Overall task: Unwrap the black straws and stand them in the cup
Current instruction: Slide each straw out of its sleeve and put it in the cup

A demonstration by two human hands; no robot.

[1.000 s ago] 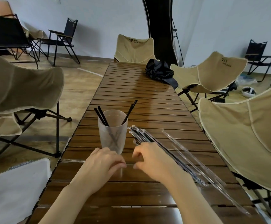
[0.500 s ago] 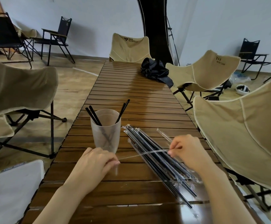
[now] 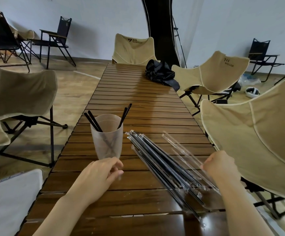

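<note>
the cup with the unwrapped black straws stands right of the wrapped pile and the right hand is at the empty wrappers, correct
Not quite: in the head view the cup stands left of the wrapped pile, not right of it. The rest holds: unwrapped black straws stand in it, and the right hand is at the empty wrappers.

**Soft room light, wide-angle bend at the edges**

The light is bright and diffuse, and shadows lie soft. The table (image 3: 138, 99) shows a pale sheen on its slats and a dark reflection down the middle. The clear wrappers (image 3: 180, 150) catch small glints. The chairs (image 3: 257, 133) at the sides bow outward.
</note>
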